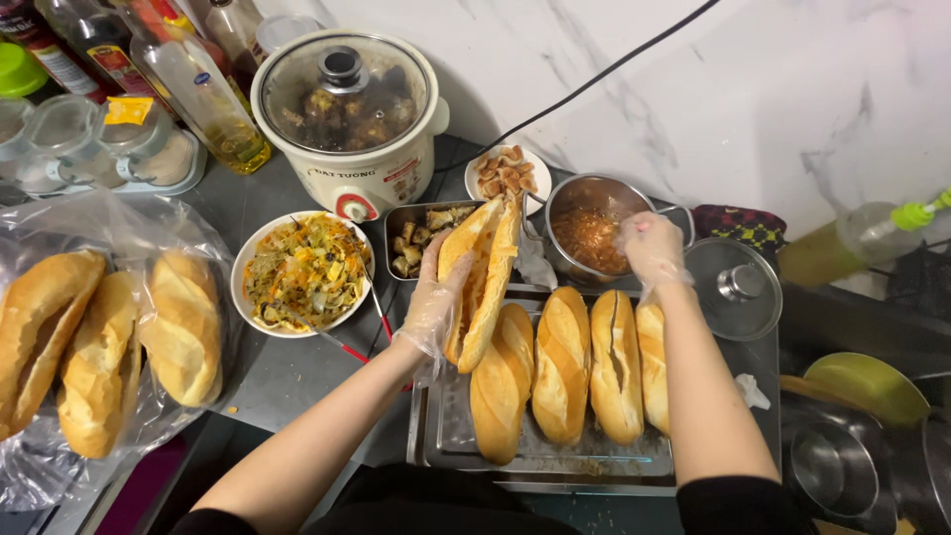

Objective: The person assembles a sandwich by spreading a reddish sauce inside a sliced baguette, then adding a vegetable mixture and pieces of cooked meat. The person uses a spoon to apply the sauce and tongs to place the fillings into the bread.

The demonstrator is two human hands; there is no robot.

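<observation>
My left hand, in a thin clear plastic glove, holds a split-open baguette tilted up over the metal tray. My gloved right hand reaches into a steel pot of reddish sauce, fingers bunched; what it grips is hidden. Several more baguettes lie side by side on the tray just below both hands.
A white slow cooker with a glass lid stands at the back. A plate of pickled vegetables with tongs, a small steel tin of filling, a saucer of slices, a pot lid, and bagged baguettes surround the tray. Bottles stand at the back left.
</observation>
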